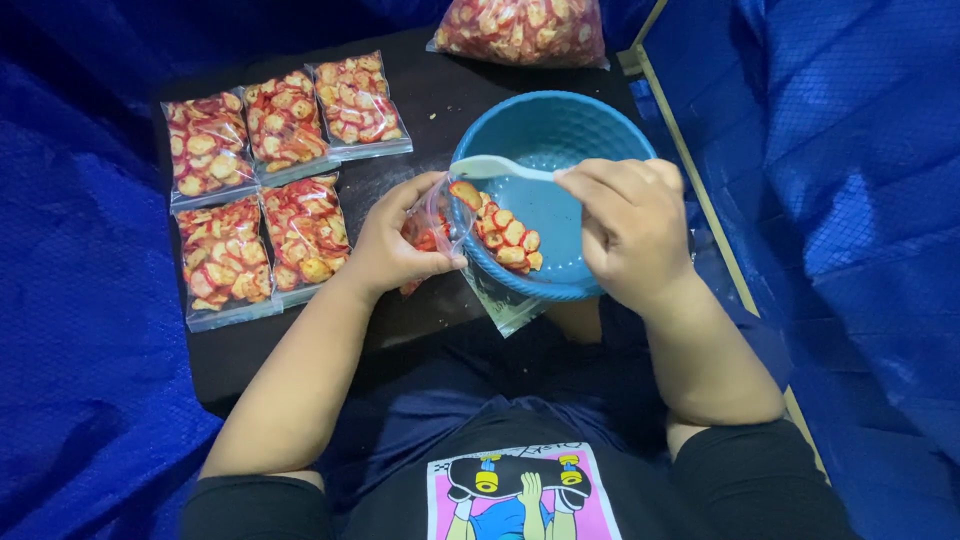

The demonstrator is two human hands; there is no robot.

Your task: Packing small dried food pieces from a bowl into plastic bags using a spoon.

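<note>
My left hand [392, 243] holds a small clear plastic bag [440, 218] open at the left rim of a blue bowl [560, 135]. A few red-coated chips sit inside the bag. My right hand [630, 225] grips a pale plastic spoon [500, 167] by its handle, with the spoon's head over the bag's mouth and a chip at its tip. A small heap of red-and-yellow chips [508, 235] lies in the bowl's near left side.
Several filled, sealed chip bags [270, 180] lie in two rows on the black surface [420, 95] to the left. A large clear bag of chips [520, 28] sits at the far edge. Blue tarp [850, 200] surrounds everything; a wooden strip [700, 190] runs along the right.
</note>
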